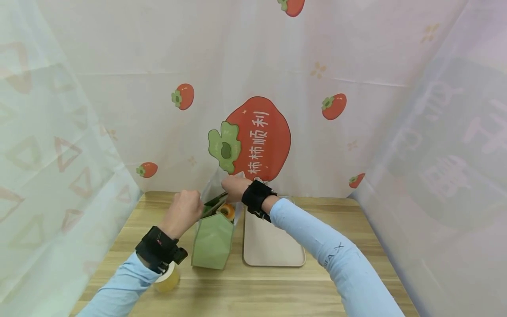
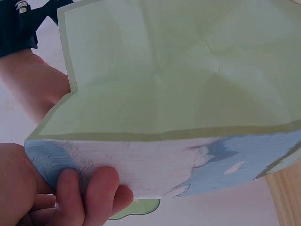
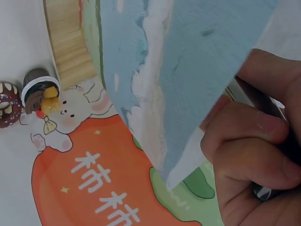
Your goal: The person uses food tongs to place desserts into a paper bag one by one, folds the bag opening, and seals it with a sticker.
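A green paper bag stands on the table, its mouth toward the far side. Blue and white brushstroke print covers some of its sides. Inside its mouth sits a round orange thing with a dark centre, beside dark green. My left hand grips the bag's edge; in the left wrist view its fingers curl against the printed side. My right hand, above the mouth, holds a long dark thing slanting into the bag. Its kind is unclear; a shiny end shows below the curled fingers.
A beige tray lies right of the bag. At its far end the right wrist view shows a toy chocolate donut and a small dark dessert cup. A yellow tape roll sits near my left wrist. Persimmon-print cloth hangs behind.
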{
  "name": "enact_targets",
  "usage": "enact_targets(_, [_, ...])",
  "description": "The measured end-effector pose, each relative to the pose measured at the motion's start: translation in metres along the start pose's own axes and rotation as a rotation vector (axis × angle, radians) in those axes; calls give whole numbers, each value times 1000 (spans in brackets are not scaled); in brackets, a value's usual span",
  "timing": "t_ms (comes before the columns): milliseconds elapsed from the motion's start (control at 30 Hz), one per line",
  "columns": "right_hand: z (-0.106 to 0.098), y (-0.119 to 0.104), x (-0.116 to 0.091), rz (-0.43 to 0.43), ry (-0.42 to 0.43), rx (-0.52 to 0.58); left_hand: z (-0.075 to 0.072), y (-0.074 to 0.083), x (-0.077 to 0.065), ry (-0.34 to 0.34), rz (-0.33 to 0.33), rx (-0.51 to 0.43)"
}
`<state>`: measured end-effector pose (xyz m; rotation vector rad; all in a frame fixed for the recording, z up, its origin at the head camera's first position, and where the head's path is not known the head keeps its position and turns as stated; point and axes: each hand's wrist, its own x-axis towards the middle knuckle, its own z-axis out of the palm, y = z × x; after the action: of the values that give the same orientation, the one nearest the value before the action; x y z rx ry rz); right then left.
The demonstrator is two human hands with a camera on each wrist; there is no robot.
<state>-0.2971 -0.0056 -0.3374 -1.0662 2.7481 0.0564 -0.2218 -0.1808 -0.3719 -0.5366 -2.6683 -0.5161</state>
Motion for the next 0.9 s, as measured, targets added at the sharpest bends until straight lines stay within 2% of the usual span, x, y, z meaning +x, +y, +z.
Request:
enact_targets(167, [0,5,-6,6,-33,67,2,2,2,-10,-16,-6])
enact_targets(367, [-17,20,-25,0,-30,122,-2,-1,1,-50,-55,-67])
enact_targets(467, [-27,32,-42,10,2,186,-3,-3,1,-47,-63,-69])
enact_targets(667, [-42,59,-90,32,105,312,-2,-3,1,-44,-72,-69])
enact_targets(833, [-43,86,-126,22,235,465,-5,-3,1,-32,-67,-64])
enact_targets(900, [-39,96,-140,44,282,509,-5,-2,1,-24,-58,-50])
